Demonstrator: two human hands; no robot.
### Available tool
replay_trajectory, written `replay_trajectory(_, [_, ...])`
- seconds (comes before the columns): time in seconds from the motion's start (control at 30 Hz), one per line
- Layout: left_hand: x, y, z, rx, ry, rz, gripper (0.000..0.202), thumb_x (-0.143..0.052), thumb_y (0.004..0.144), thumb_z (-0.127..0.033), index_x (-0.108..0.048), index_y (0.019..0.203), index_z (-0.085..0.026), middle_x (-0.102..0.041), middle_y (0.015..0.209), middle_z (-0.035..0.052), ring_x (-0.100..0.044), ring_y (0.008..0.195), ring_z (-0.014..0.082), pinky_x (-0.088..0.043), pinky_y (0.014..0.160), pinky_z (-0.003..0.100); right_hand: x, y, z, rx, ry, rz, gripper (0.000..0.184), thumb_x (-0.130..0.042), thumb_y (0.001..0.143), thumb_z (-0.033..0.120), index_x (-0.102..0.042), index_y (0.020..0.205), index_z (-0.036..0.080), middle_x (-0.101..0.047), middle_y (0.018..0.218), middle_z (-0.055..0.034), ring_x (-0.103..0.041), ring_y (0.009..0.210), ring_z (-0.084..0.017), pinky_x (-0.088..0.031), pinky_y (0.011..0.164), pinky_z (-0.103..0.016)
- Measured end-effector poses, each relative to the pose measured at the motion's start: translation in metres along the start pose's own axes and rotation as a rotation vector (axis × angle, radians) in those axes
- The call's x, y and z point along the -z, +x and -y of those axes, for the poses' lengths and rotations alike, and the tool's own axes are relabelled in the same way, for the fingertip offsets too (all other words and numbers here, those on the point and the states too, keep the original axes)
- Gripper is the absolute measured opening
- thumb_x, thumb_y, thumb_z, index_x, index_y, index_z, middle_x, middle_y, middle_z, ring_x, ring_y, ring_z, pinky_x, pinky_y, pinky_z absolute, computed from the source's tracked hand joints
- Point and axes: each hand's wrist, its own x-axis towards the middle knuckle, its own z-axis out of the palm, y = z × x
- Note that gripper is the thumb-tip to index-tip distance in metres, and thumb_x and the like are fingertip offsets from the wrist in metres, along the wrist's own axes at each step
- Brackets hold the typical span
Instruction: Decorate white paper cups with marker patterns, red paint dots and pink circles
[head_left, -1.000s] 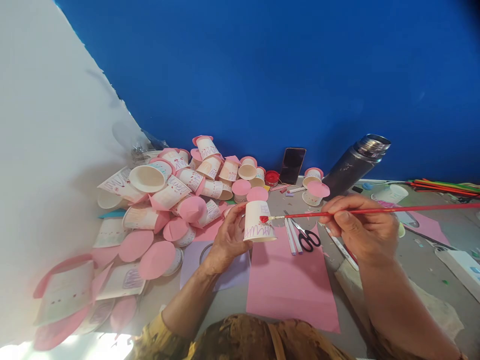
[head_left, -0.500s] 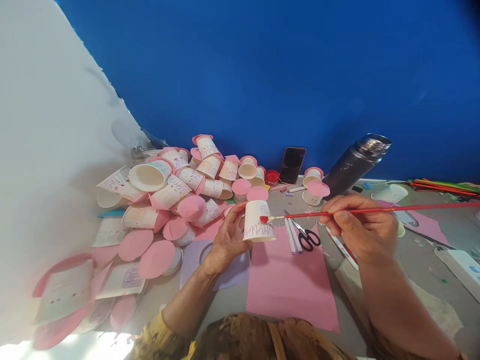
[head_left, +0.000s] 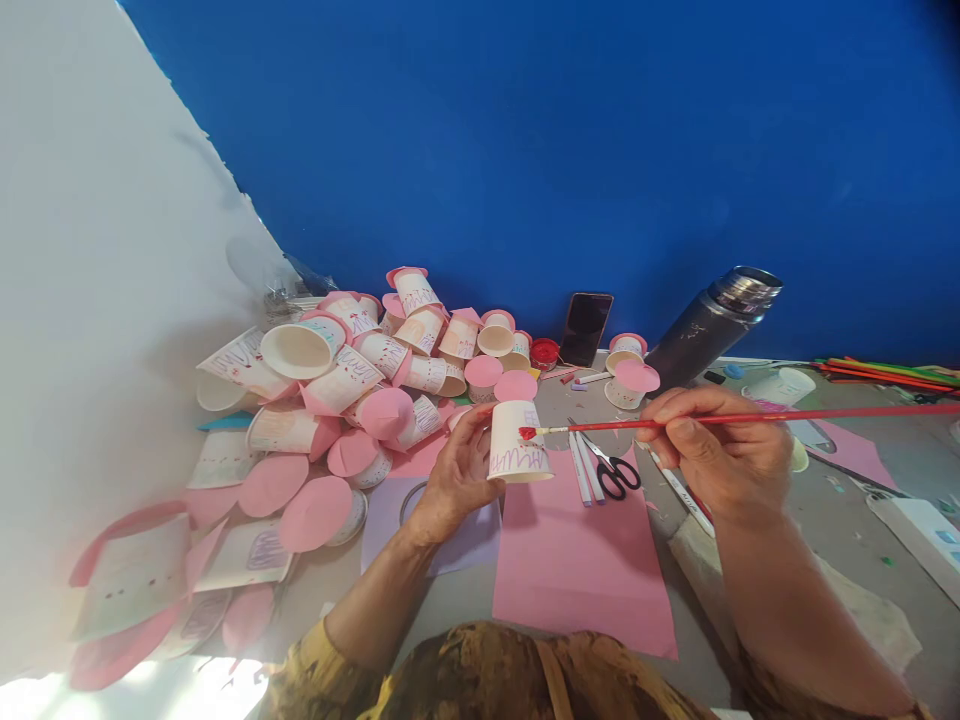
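My left hand (head_left: 455,472) grips an upside-down white paper cup (head_left: 516,447) with purple zigzag marks near its rim. My right hand (head_left: 721,452) pinches a long red paintbrush (head_left: 750,418), held almost level. The brush's red-loaded tip touches the cup's side. Both hands hover above a pink sheet of paper (head_left: 581,565) on the table.
A heap of decorated cups with pink discs (head_left: 352,380) fills the left. Black scissors (head_left: 616,475) and markers (head_left: 585,470) lie by the pink sheet. A phone (head_left: 586,329), a red paint pot (head_left: 544,354) and a metal flask (head_left: 709,325) stand against the blue wall. Coloured sticks (head_left: 892,375) lie far right.
The brush tip has crept a little up the cup's side; both hands stay almost where they were.
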Motion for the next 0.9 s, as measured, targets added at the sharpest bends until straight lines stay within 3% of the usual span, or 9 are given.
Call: replay_trajectory(0.9, [0.0020,-0.0023,-0.0004,0.029,-0.025,-0.035,0.081,-0.096,0.065,-0.029,-0.061,0.139,-0.030,-0.058,0.145,0.0099,-0.045,0.146,0.0378,-0.039,0.119,0.050,0.0002,0.0024,-0.0016,-0.022,0.025,0.018,0.007,-0.072,0.097,0.029,-0.078,0.096,0.026,-0.075,0.081,-0.0039,-0.056,0.049,-0.013,-0.045,0.043,-0.032])
